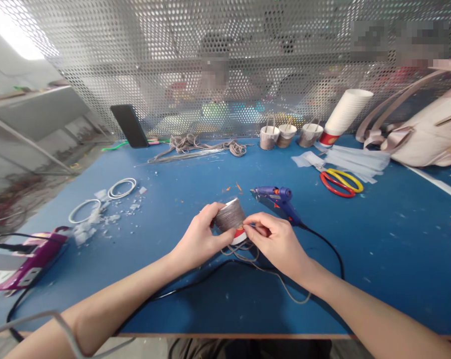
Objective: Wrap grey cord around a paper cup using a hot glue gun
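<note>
A small paper cup [230, 215], mostly wound with grey-brown cord, is tilted between my hands. My left hand [201, 234] grips it from the left, thumb near the red and white rim end and fingers at the other end. At the cup's right side my right hand [274, 237] pinches the cord close to the red part. Loose cord [281, 281] trails below the cup and curls across the blue table [165, 199]. A blue glue gun [280, 197] lies just beyond my right hand, its nozzle pointing left.
Three cord-wrapped cups [269, 138], stacked white cups [347, 114], scissors [341, 183] and clear strips [356, 160] stand or lie back right. Cord bundles [188, 144] and a phone [129, 125] are behind. White rings [121, 188] and a power strip [31, 259] lie left. Black cable crosses below my hands.
</note>
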